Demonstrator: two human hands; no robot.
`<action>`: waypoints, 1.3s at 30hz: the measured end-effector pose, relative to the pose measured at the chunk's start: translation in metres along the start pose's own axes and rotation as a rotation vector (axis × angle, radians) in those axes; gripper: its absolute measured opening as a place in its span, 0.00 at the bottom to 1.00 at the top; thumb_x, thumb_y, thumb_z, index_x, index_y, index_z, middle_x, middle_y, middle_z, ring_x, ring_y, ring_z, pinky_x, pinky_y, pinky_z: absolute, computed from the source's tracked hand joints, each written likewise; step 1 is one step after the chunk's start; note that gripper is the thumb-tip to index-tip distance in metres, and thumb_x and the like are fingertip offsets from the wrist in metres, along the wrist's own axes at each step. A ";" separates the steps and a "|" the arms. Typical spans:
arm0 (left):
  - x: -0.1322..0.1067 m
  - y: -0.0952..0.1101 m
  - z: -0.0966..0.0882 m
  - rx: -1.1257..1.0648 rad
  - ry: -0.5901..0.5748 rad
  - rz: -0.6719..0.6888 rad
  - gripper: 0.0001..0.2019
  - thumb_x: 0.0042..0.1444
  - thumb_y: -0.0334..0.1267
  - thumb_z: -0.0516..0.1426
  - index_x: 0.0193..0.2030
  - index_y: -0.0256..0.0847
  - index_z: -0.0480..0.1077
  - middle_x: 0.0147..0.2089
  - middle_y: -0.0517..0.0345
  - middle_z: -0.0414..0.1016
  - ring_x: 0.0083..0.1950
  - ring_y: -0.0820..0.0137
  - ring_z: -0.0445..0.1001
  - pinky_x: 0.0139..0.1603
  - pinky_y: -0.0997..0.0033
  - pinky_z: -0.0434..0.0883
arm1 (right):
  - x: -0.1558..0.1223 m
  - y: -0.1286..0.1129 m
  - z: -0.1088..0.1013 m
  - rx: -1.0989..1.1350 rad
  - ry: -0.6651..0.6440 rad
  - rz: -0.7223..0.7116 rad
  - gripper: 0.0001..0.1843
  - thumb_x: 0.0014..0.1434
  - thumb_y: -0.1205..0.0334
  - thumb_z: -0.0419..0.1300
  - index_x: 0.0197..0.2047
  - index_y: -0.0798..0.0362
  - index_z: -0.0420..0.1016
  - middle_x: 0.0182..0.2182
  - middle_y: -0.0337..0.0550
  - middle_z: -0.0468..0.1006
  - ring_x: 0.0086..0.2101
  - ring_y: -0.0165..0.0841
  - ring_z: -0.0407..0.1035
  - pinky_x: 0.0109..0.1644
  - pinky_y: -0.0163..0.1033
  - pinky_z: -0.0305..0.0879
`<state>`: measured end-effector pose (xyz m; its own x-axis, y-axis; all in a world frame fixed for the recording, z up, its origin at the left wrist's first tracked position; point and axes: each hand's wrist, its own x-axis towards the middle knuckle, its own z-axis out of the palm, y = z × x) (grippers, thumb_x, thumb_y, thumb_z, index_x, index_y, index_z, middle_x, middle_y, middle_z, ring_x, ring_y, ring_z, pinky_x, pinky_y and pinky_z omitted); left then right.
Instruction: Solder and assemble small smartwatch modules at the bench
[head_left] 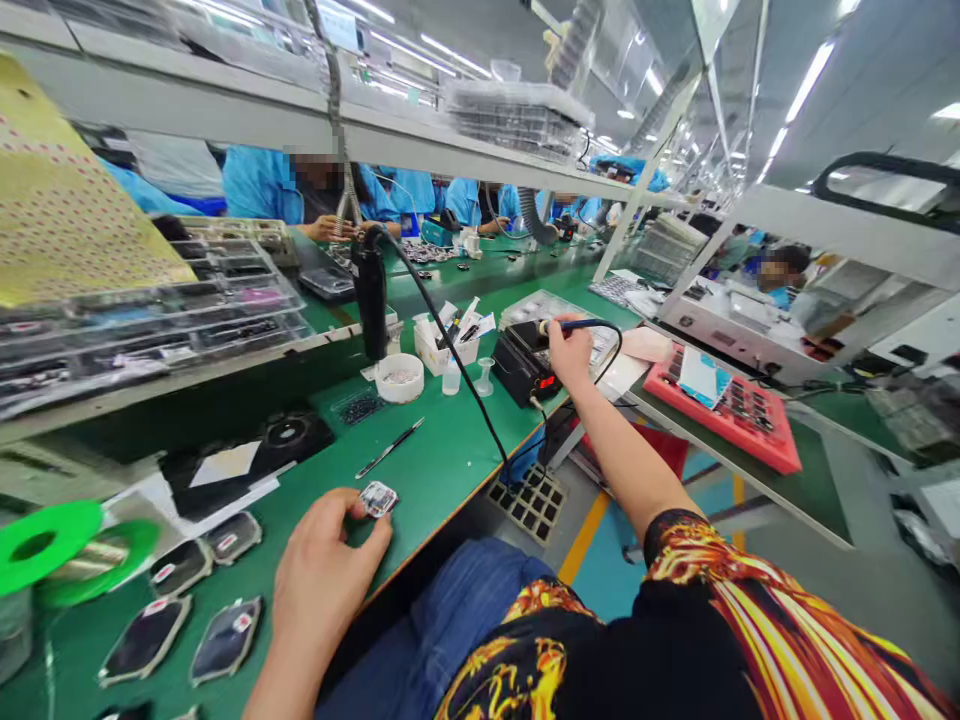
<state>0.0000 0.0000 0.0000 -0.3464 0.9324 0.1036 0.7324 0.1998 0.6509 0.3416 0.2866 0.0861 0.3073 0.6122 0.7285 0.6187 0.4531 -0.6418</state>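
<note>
Two hands: left [322, 570] pinches board [377, 499] (right [570, 352], soldering iron [577, 325]).

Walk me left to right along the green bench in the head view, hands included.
green tape reel → dark display panels → left hand holding a small patterned part → white dish → right hand holding a soldering iron → pink tray

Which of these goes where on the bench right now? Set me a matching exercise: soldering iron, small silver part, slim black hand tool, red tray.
Things:
1. soldering iron
2. small silver part
3. slim black hand tool
4. red tray

Places:
A. lying on the green bench mat
B. held in the right hand
C. on the bench beyond the right arm
D. pinched in the left hand

Pairs: 1-B, 2-D, 3-A, 4-C
</note>
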 end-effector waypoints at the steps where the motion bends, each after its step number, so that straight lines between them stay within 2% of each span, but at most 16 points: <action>1: -0.001 -0.001 0.001 -0.002 0.009 0.014 0.14 0.59 0.55 0.57 0.40 0.47 0.67 0.43 0.57 0.77 0.40 0.60 0.73 0.44 0.62 0.68 | 0.002 0.000 -0.002 0.001 0.019 -0.007 0.11 0.61 0.54 0.61 0.38 0.54 0.77 0.30 0.40 0.78 0.31 0.36 0.71 0.41 0.41 0.66; 4: -0.003 -0.007 0.004 -0.013 0.033 0.054 0.15 0.59 0.56 0.58 0.39 0.48 0.67 0.44 0.58 0.78 0.40 0.60 0.73 0.44 0.62 0.68 | 0.008 0.000 -0.011 0.005 0.087 -0.049 0.11 0.62 0.54 0.59 0.37 0.53 0.75 0.30 0.40 0.77 0.31 0.36 0.70 0.41 0.41 0.66; 8: -0.001 -0.018 0.013 -0.029 0.061 0.082 0.16 0.58 0.57 0.60 0.39 0.48 0.65 0.52 0.61 0.80 0.41 0.62 0.73 0.44 0.62 0.69 | 0.010 -0.012 -0.034 0.028 0.186 -0.148 0.11 0.62 0.54 0.59 0.37 0.53 0.75 0.33 0.40 0.76 0.33 0.36 0.70 0.42 0.41 0.67; 10: -0.001 -0.018 0.015 -0.034 0.085 0.086 0.16 0.59 0.55 0.61 0.39 0.47 0.65 0.54 0.61 0.80 0.42 0.63 0.73 0.45 0.62 0.70 | -0.003 -0.023 -0.044 0.058 0.229 -0.244 0.09 0.64 0.55 0.61 0.38 0.53 0.76 0.35 0.42 0.77 0.36 0.37 0.72 0.44 0.42 0.69; 12: -0.002 -0.015 0.015 -0.046 0.100 0.105 0.13 0.60 0.52 0.61 0.39 0.47 0.65 0.53 0.61 0.80 0.42 0.63 0.73 0.46 0.63 0.70 | -0.027 -0.038 -0.049 0.104 0.251 -0.333 0.08 0.68 0.57 0.63 0.42 0.52 0.78 0.38 0.42 0.78 0.38 0.38 0.74 0.46 0.44 0.71; 14: -0.003 -0.009 0.012 -0.068 0.102 0.121 0.10 0.61 0.47 0.61 0.38 0.46 0.64 0.53 0.59 0.79 0.44 0.64 0.74 0.48 0.64 0.71 | -0.059 -0.057 -0.048 0.170 0.183 -0.384 0.06 0.70 0.59 0.64 0.46 0.50 0.80 0.39 0.43 0.79 0.39 0.39 0.76 0.48 0.46 0.73; 16: -0.001 -0.005 0.010 -0.085 0.109 0.119 0.09 0.62 0.43 0.60 0.38 0.46 0.64 0.54 0.58 0.79 0.45 0.65 0.75 0.49 0.64 0.71 | -0.093 -0.077 -0.039 0.257 -0.040 -0.447 0.06 0.69 0.62 0.67 0.49 0.48 0.82 0.40 0.43 0.82 0.39 0.40 0.77 0.48 0.47 0.75; 19: 0.000 -0.003 0.009 -0.083 0.118 0.114 0.09 0.61 0.40 0.61 0.38 0.45 0.63 0.54 0.58 0.79 0.43 0.67 0.74 0.47 0.65 0.72 | -0.140 -0.104 -0.010 0.435 -0.446 -0.476 0.11 0.70 0.64 0.68 0.55 0.45 0.84 0.44 0.43 0.84 0.41 0.39 0.79 0.47 0.45 0.78; 21: -0.001 -0.004 0.010 -0.071 0.119 0.127 0.09 0.62 0.41 0.61 0.37 0.45 0.63 0.53 0.58 0.79 0.41 0.68 0.73 0.45 0.66 0.72 | -0.162 -0.114 0.017 0.544 -0.559 -0.410 0.14 0.74 0.64 0.64 0.60 0.45 0.81 0.47 0.44 0.84 0.44 0.37 0.79 0.50 0.44 0.79; 25: 0.000 -0.012 0.013 -0.042 0.150 0.164 0.11 0.62 0.45 0.61 0.37 0.45 0.65 0.54 0.59 0.80 0.38 0.69 0.73 0.42 0.66 0.73 | -0.175 -0.110 0.066 0.508 -0.579 -0.327 0.17 0.78 0.62 0.59 0.67 0.47 0.76 0.53 0.49 0.80 0.51 0.39 0.77 0.59 0.45 0.77; 28: 0.002 -0.015 0.015 -0.022 0.164 0.179 0.12 0.62 0.49 0.61 0.37 0.46 0.65 0.54 0.58 0.81 0.36 0.69 0.72 0.41 0.65 0.74 | -0.171 -0.101 0.077 0.383 -0.723 -0.299 0.20 0.77 0.60 0.58 0.70 0.48 0.72 0.55 0.50 0.78 0.53 0.41 0.76 0.59 0.46 0.77; 30: 0.003 -0.015 0.015 -0.013 0.171 0.177 0.12 0.61 0.50 0.61 0.37 0.46 0.66 0.53 0.58 0.82 0.35 0.69 0.71 0.39 0.65 0.74 | -0.169 -0.099 0.073 0.398 -0.761 -0.284 0.20 0.77 0.60 0.57 0.69 0.49 0.72 0.54 0.50 0.79 0.52 0.41 0.76 0.59 0.47 0.77; 34: 0.004 -0.012 0.013 0.006 0.190 0.153 0.12 0.59 0.50 0.61 0.38 0.47 0.66 0.52 0.59 0.83 0.34 0.68 0.72 0.37 0.66 0.76 | -0.164 -0.106 0.053 0.559 -0.619 -0.244 0.15 0.76 0.60 0.60 0.63 0.48 0.76 0.51 0.48 0.81 0.50 0.39 0.76 0.59 0.46 0.76; 37: 0.005 -0.010 0.012 0.008 0.197 0.157 0.12 0.58 0.51 0.62 0.37 0.49 0.65 0.50 0.65 0.83 0.33 0.68 0.73 0.34 0.65 0.77 | -0.167 -0.117 0.038 0.643 -0.590 -0.199 0.09 0.74 0.61 0.63 0.55 0.47 0.80 0.46 0.44 0.83 0.46 0.37 0.78 0.53 0.43 0.77; 39: 0.004 -0.009 0.013 -0.023 0.214 0.168 0.13 0.58 0.51 0.62 0.36 0.50 0.65 0.48 0.64 0.83 0.31 0.67 0.72 0.31 0.64 0.76 | -0.174 -0.126 0.033 0.684 -0.596 -0.172 0.06 0.71 0.63 0.64 0.49 0.48 0.81 0.40 0.42 0.83 0.41 0.35 0.78 0.48 0.40 0.77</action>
<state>-0.0006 0.0063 -0.0153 -0.3389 0.8664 0.3667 0.7776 0.0385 0.6276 0.1859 0.1439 0.0324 -0.2896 0.6475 0.7049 0.0010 0.7367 -0.6763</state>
